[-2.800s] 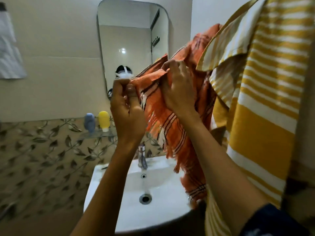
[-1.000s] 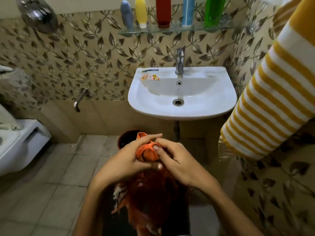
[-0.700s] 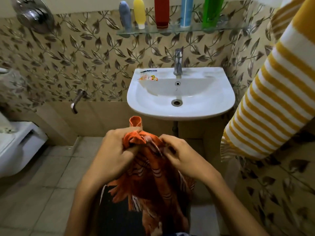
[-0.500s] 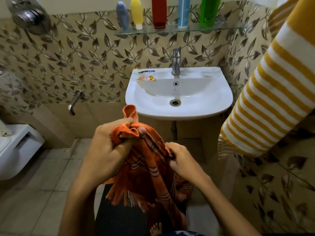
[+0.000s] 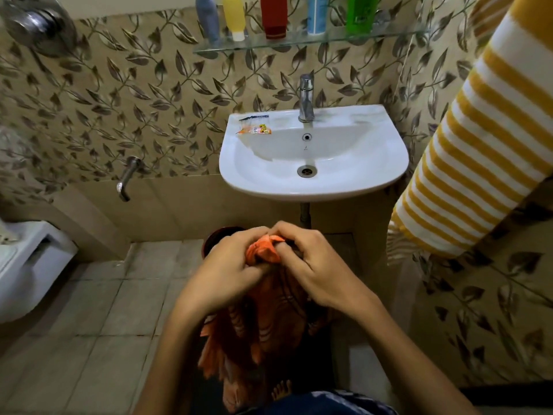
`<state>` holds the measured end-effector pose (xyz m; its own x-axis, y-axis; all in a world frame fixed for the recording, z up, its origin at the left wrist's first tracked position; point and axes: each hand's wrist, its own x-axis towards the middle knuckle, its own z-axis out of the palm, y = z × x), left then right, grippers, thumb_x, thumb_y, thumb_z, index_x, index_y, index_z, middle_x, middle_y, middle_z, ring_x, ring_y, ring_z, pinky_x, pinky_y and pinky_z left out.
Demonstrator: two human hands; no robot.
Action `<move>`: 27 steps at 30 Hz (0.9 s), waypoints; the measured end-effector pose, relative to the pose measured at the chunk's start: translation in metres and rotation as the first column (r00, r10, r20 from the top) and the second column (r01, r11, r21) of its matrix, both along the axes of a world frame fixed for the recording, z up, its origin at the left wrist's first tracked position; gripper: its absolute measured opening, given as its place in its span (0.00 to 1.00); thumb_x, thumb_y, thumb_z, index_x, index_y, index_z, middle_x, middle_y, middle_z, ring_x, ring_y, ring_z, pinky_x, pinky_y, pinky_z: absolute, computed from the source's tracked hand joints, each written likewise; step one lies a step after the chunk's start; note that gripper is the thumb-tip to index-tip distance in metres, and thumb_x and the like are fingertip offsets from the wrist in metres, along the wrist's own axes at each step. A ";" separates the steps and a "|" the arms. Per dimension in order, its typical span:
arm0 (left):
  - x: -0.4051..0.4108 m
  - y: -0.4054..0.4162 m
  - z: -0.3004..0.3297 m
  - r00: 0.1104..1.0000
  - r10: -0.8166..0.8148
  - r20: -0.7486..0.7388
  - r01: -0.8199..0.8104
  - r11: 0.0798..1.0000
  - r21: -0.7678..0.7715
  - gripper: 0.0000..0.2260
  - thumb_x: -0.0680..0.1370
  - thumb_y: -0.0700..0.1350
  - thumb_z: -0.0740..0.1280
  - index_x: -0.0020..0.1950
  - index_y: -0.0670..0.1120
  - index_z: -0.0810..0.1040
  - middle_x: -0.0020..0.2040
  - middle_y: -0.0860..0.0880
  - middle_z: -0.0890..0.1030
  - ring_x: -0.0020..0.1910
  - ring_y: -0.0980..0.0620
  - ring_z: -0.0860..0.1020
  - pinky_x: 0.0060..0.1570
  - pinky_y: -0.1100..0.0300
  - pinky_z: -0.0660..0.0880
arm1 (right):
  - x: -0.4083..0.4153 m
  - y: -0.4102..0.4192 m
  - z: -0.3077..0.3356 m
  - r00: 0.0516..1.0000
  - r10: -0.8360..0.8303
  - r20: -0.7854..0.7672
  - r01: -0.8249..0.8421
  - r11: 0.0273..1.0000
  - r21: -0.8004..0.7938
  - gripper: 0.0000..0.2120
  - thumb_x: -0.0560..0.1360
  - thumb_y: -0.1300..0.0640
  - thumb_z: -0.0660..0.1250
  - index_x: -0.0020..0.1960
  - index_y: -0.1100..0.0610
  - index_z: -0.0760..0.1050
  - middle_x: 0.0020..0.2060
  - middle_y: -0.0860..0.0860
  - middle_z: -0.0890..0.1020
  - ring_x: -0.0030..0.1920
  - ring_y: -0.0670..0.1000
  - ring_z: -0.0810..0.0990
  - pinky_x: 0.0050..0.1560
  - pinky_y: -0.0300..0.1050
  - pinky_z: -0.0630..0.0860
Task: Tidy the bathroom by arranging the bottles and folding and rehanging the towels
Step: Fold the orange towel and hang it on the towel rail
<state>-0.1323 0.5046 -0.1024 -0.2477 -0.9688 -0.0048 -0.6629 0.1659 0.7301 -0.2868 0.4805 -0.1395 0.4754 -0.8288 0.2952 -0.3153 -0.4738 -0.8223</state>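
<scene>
An orange striped towel (image 5: 266, 322) with a fringe hangs from both my hands below the sink. My left hand (image 5: 230, 268) and my right hand (image 5: 314, 265) meet at its bunched top edge and both pinch it. A yellow and white striped towel (image 5: 478, 151) hangs on the right wall. Several bottles stand in a row on the glass shelf (image 5: 389, 35): grey-blue (image 5: 208, 20), yellow (image 5: 235, 18), red (image 5: 273, 16), light blue (image 5: 317, 15) and green (image 5: 357, 13).
A white sink (image 5: 374, 178) with a tap (image 5: 305, 98) juts from the leaf-patterned wall; a small sachet (image 5: 254, 128) lies on its rim. A toilet (image 5: 27, 265) is at the left, a wall tap (image 5: 127, 178) beside it. A dark bucket rim (image 5: 214, 236) shows behind my hands.
My hands, apart on the towel half a second ago, have come back together at its top edge. The towel hangs lower and more bunched beneath them.
</scene>
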 end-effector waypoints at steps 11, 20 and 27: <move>0.012 0.023 0.034 0.988 -0.026 -0.153 -0.034 0.926 -0.377 0.13 0.76 0.41 0.58 0.31 0.46 0.68 0.30 0.47 0.72 0.27 0.57 0.69 0.28 0.65 0.65 | 0.001 -0.002 -0.048 0.963 -0.245 -0.114 0.238 0.969 -0.069 0.12 0.70 0.66 0.65 0.48 0.51 0.72 0.43 0.45 0.75 0.44 0.49 0.77 0.42 0.53 0.75; 0.055 0.020 0.027 0.894 0.369 -0.252 -0.420 0.887 -0.191 0.18 0.71 0.56 0.69 0.60 0.63 0.71 0.48 0.62 0.80 0.50 0.61 0.79 0.50 0.59 0.77 | 0.006 -0.001 -0.066 0.933 -0.349 -0.084 0.358 0.924 0.134 0.09 0.76 0.66 0.59 0.46 0.57 0.76 0.42 0.49 0.82 0.44 0.46 0.79 0.45 0.44 0.72; 0.049 0.019 -0.016 0.999 -0.041 -0.006 0.041 0.995 0.092 0.34 0.66 0.49 0.76 0.66 0.68 0.64 0.51 0.64 0.78 0.53 0.59 0.78 0.55 0.60 0.73 | 0.049 0.025 -0.034 0.989 -0.148 -0.013 0.148 0.982 0.118 0.09 0.77 0.54 0.55 0.39 0.49 0.69 0.32 0.47 0.76 0.35 0.46 0.75 0.37 0.52 0.72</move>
<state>-0.0829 0.5236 -0.1186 -0.2874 -0.9534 -0.0924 -0.6536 0.1246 0.7465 -0.2377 0.5056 -0.1734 0.3460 -0.9190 0.1892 -0.3787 -0.3213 -0.8680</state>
